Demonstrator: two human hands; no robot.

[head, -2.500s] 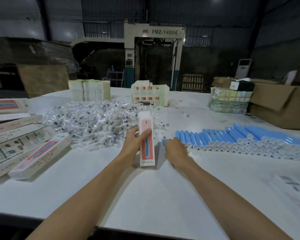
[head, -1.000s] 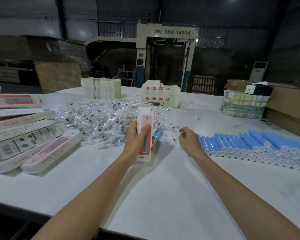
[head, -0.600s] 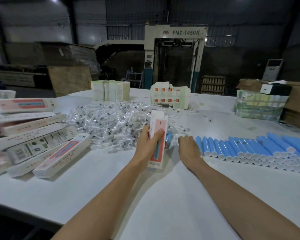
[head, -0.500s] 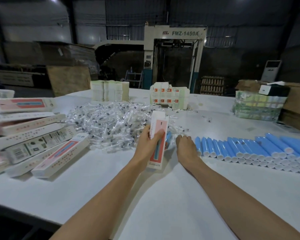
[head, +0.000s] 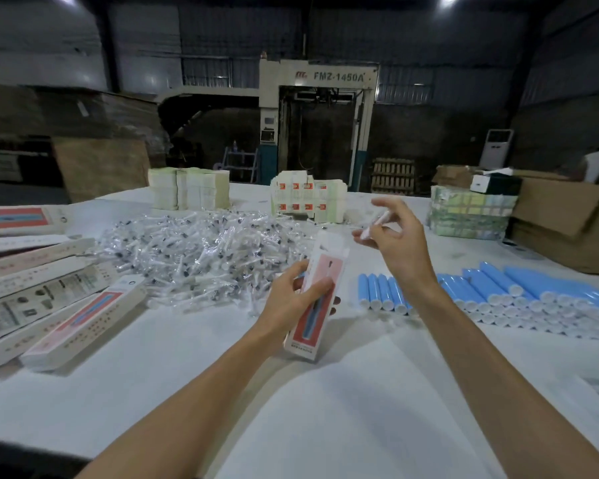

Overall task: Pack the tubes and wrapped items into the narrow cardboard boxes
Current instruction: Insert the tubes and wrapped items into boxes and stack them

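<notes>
The right hand (head: 396, 240) is up off the bench (head: 325, 409) now. Half a second ago it lay low at the near end of the blue tubes (head: 491, 288); now it hangs in the air beyond the box top, thumb and first fingers nipping a slim white wrapped item (head: 374, 225) while the other fingers fan loose. The left hand (head: 289, 300) has not let go: it grips the narrow box (head: 327, 262) about its middle, thumb across the red front, the box tilted with its open white flap pointing away towards the raised piece. The blue tube that showed just behind the box a moment ago is no longer there, and I take it to be inside (I cannot see down the mouth, and the blue strip on the front looks like print). If so, the tube half of this box is done and the wrapped piece is what it lacks. The item sits near the flap but not yet in it, so it needs lining up lengthwise before it slides in. To the left the heap of wrapped items (head: 194, 250) lies spread over the bench, the tubes run in rows to the right, and the finished boxes (head: 83, 319) rest at the left edge.
</notes>
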